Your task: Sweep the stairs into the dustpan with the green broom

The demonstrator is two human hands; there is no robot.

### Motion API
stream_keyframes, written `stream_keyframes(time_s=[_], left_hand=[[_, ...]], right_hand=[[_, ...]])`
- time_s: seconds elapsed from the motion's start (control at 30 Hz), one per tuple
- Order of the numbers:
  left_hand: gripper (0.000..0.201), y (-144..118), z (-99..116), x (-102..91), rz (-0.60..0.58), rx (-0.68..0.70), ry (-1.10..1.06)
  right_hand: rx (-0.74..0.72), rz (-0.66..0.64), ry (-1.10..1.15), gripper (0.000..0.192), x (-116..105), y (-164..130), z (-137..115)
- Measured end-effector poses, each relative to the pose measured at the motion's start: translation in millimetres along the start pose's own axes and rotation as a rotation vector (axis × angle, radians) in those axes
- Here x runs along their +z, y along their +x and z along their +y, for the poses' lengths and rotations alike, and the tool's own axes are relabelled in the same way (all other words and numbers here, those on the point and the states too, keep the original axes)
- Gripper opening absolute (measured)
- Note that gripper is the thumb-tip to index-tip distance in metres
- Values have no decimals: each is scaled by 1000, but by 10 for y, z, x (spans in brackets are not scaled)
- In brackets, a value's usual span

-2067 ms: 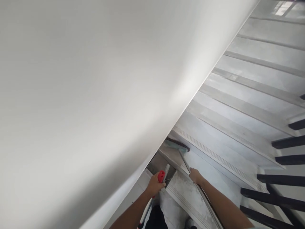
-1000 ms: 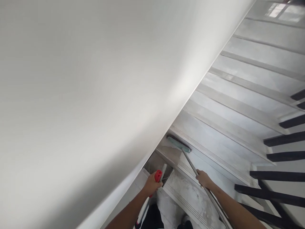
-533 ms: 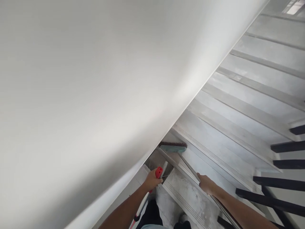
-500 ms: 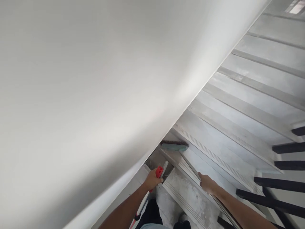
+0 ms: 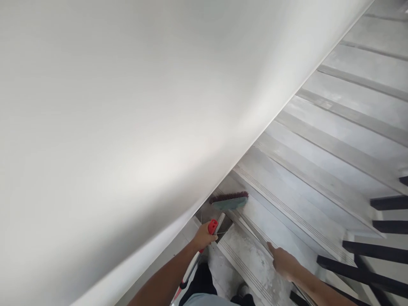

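Observation:
I stand on a grey concrete staircase (image 5: 318, 148) looking up the steps. My left hand (image 5: 203, 235) grips the red-tipped handle (image 5: 212, 226) of a long-handled dustpan, whose pan sits against the wall on the step ahead. My right hand (image 5: 283, 262) holds the metal handle (image 5: 251, 231) of a push broom. The broom's teal head (image 5: 229, 202) with dark reddish bristles lies on the step above, close to the wall.
A large white wall (image 5: 127, 127) fills the left and top of the view. Black railing bars (image 5: 376, 250) run along the right side of the stairs. Several more dusty steps rise toward the upper right. My dark trousers (image 5: 204, 284) show at the bottom.
The broom head has slid left and toward me across the step, nearing the dustpan. My right hand has drawn back down the handle. The left hand stays nearly still.

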State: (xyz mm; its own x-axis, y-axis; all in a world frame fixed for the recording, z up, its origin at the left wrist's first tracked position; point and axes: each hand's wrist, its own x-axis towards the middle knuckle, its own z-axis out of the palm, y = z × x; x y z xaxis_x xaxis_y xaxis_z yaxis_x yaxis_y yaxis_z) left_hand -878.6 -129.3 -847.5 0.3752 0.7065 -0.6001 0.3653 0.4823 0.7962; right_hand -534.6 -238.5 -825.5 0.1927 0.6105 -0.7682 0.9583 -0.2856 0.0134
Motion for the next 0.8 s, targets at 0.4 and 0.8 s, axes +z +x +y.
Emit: stream_keyframes(time_s=[0.4, 0.8], left_hand=[[24, 9, -3, 13, -6, -7, -30], [23, 27, -27, 14, -11, -9, -12]], right_hand=[[-8, -81, -39, 64, -436, 231, -544], [27, -47, -8, 51, -491, 421, -721]])
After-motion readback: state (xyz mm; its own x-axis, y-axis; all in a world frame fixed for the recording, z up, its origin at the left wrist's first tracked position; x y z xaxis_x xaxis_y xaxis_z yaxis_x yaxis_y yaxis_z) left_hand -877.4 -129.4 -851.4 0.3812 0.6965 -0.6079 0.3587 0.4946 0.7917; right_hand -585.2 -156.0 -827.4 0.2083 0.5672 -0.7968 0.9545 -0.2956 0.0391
